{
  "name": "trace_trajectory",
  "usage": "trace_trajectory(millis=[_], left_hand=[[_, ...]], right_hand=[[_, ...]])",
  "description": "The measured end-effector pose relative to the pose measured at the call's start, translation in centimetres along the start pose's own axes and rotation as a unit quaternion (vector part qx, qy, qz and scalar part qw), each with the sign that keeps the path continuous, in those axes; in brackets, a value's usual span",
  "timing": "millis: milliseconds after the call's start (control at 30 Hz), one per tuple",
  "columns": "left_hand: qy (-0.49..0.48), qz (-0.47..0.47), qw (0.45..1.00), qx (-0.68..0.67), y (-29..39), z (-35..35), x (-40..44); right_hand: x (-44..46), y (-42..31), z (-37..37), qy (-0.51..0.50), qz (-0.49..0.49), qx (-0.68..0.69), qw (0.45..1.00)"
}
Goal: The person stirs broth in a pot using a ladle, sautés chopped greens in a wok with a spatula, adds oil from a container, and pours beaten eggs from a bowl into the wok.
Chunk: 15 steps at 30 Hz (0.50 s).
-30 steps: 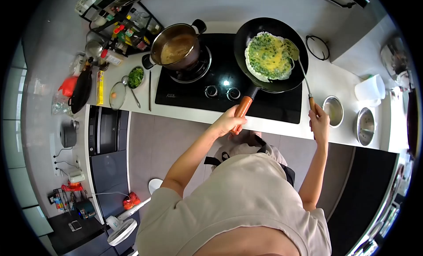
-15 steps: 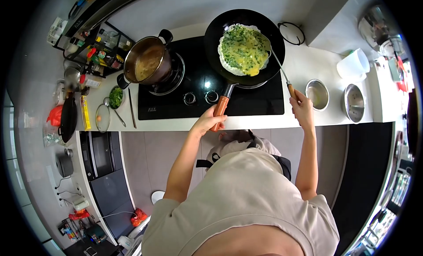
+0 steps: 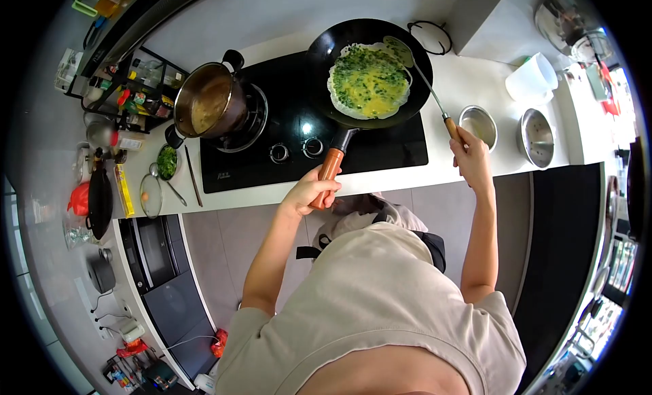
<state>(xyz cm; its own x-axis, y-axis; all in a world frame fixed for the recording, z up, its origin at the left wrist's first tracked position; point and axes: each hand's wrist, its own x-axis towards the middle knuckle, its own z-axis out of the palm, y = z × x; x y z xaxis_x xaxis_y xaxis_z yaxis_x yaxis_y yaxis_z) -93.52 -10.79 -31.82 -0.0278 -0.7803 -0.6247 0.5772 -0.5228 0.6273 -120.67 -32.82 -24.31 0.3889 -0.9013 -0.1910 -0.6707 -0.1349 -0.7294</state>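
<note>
My left hand (image 3: 310,193) is wrapped round the orange-brown handle of a black frying pan (image 3: 326,116), which sits over the right side of the black stove. Inside the pan lies a round yellow egg pancake (image 3: 370,82) with green bits and a pale, lacy rim. My right hand (image 3: 471,155) grips the wooden handle of a metal spatula (image 3: 432,91). The spatula's head rests at the upper right edge of the pancake, inside the pan.
A pot (image 3: 209,103) of brownish liquid stands on the left burner. Left of the stove are a bowl of chopped greens (image 3: 166,163), a glass lid (image 3: 151,196) and a spice rack (image 3: 139,89). Two metal bowls (image 3: 478,125) and a white container (image 3: 532,80) stand on the right.
The whole view has shifted, so the stove and pan appear further left. The spatula head has moved from the pancake's right side to its upper right edge. Both hands keep their holds.
</note>
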Motion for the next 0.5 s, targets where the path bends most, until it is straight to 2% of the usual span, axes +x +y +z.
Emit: trace_trajectory(millis=[200, 300, 500], left_hand=[[-0.024, -0.026, 0.999, -0.022, 1.1, -0.9, -0.7], [-0.018, -0.028, 0.999, -0.022, 1.4, -0.4, -1.0], [0.054, 0.009, 0.997, 0.047, 0.1, 1.0, -0.3]], right_hand=[[-0.6, -0.2, 0.5, 0.004, 0.003, 0.001, 1.000], [-0.6, 1.0, 1.7, 0.026, -0.036, 0.012, 0.999], [-1.0, 1.5, 3.4, 0.033, -0.092, -0.044, 0.994]])
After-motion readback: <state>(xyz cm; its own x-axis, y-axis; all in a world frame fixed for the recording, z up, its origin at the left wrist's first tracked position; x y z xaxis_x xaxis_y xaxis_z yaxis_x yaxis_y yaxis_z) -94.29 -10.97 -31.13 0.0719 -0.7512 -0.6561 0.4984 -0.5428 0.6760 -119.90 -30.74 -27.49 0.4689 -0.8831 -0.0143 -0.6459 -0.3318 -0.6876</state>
